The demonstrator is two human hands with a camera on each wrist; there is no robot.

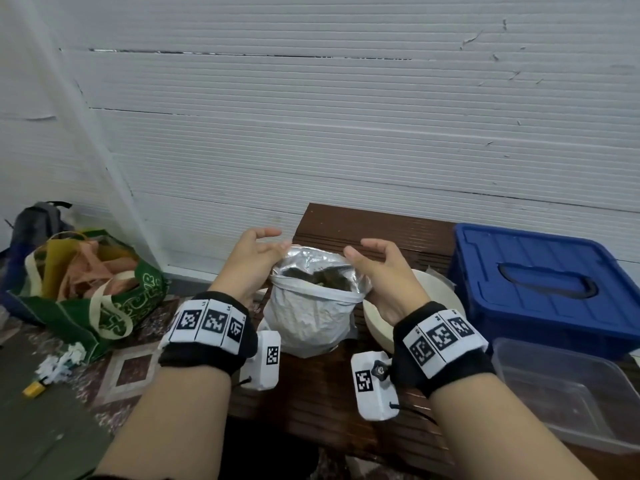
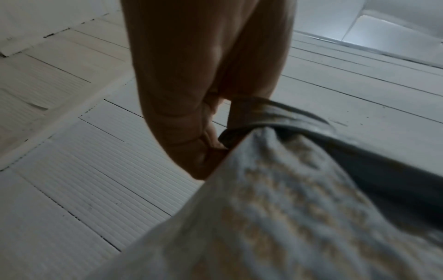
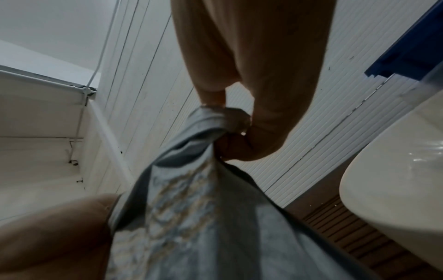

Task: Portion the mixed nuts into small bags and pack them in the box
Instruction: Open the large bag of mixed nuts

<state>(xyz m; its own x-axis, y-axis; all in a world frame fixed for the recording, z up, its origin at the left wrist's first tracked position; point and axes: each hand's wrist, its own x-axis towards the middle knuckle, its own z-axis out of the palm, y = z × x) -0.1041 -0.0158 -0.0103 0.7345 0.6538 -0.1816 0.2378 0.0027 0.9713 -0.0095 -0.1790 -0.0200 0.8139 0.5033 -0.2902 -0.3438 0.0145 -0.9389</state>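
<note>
Nearest the camera, both forearms are reaching forward, each wearing a black wrist strap carrying printed markers. A clear plastic container (image 1: 568, 393) is sitting at the near right of the dark brown bench (image 1: 346, 410), its right side cut off by the picture edge; its contents, if any, are too hazy to make out. Mid-bench, a foil-lined bag (image 1: 311, 317) is standing upright with its mouth spread open. The left hand (image 1: 251, 265) is pinching the bag's left rim between thumb and fingers, as the left wrist view (image 2: 208, 144) is showing, though blurred. The right hand (image 1: 381, 275) is pinching the right rim in a folded bunch, the right wrist view (image 3: 239, 136) confirming the grip. Dark contents are showing inside the bag mouth, but individual nuts are not distinguishable. A cream bowl (image 1: 440, 289) is sitting just right of the bag, mostly hidden behind the right hand and wrist. Beyond it, a blue lidded box (image 1: 540, 285) is resting at the right end of the bench, lid on. On the floor to the left, a green tote bag (image 1: 104, 292) is slumping with orange and yellow material inside, a grey backpack (image 1: 38, 220) partly hidden behind it. A white ribbed wall (image 1: 346, 116) is closing the background.
</note>
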